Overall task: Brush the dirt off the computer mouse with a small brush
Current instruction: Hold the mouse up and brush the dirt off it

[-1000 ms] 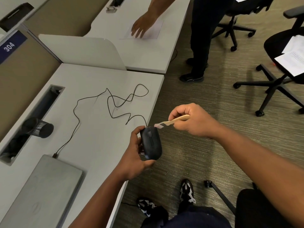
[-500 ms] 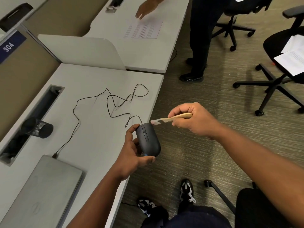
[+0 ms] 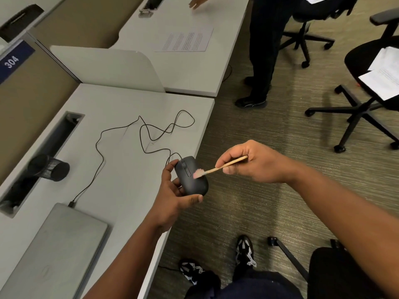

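Since half a second ago we see the small wooden-handled brush [image 3: 224,167] come down from just past the nose of the black corded computer mouse [image 3: 192,176] onto its back, where the pale pink bristles now touch the shell at about its three o'clock side, beside the scroll wheel.

Nearest us, the left hand [image 3: 172,195] cradles the mouse from below at the desk's edge: the thumb curls under the rear end at six o'clock, and the fingertips [image 3: 169,168] wrap up the left flank toward ten o'clock. The mouse's top lies bare between them, nose pointing to twelve o'clock.

At three o'clock from the mouse, the right hand [image 3: 257,164] pinches the brush handle between thumb and curled fingers, the handle slanting down to the left.

At eight o'clock lies a closed grey laptop [image 3: 54,251] on the pale grey desk [image 3: 121,190]. The thin black cable [image 3: 142,134] loops across the desk at eleven o'clock and runs to the laptop's plug. A black mesh cup [image 3: 48,170] lies on its side at nine o'clock.

Farther off, a printed sheet [image 3: 185,41] rests on the next desk, and another person's dark trouser legs [image 3: 265,46] stand at one o'clock.
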`<state>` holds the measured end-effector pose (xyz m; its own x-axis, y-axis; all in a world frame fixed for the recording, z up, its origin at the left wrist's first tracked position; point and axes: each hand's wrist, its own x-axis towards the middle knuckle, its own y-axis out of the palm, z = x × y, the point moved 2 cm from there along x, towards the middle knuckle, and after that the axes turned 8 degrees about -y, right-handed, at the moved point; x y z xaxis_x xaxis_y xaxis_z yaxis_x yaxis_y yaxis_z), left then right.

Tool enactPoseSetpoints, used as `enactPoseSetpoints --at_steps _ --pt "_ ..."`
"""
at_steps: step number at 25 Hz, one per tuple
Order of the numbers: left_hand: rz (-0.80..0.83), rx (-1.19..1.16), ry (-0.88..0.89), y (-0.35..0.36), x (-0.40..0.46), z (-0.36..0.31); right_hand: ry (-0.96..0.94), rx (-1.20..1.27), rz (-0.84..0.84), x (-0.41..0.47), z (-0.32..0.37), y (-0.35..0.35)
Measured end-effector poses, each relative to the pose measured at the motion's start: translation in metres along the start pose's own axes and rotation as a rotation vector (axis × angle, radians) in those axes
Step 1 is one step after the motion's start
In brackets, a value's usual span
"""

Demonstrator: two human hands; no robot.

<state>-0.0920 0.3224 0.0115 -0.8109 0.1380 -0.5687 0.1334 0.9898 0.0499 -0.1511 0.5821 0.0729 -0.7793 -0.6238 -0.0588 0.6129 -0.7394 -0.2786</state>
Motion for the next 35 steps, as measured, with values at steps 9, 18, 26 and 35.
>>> enactPoseSetpoints --at_steps 9,18,26,35 --pt "0.131 -0.12 -0.018 -0.001 0.004 -0.001 -0.028 0.01 -0.262 0.009 -0.001 0.0" --pt "0.177 -0.397 -0.07 -0.008 0.011 0.006 0.009 0.291 -0.087 0.001 0.004 -0.007" --pt "0.201 -0.551 -0.054 -0.004 0.012 0.002 -0.013 0.062 -0.138 0.006 0.008 0.001" --pt "0.071 -0.693 -0.054 0.002 0.015 -0.001 -0.046 0.191 -0.077 -0.001 0.007 0.003"
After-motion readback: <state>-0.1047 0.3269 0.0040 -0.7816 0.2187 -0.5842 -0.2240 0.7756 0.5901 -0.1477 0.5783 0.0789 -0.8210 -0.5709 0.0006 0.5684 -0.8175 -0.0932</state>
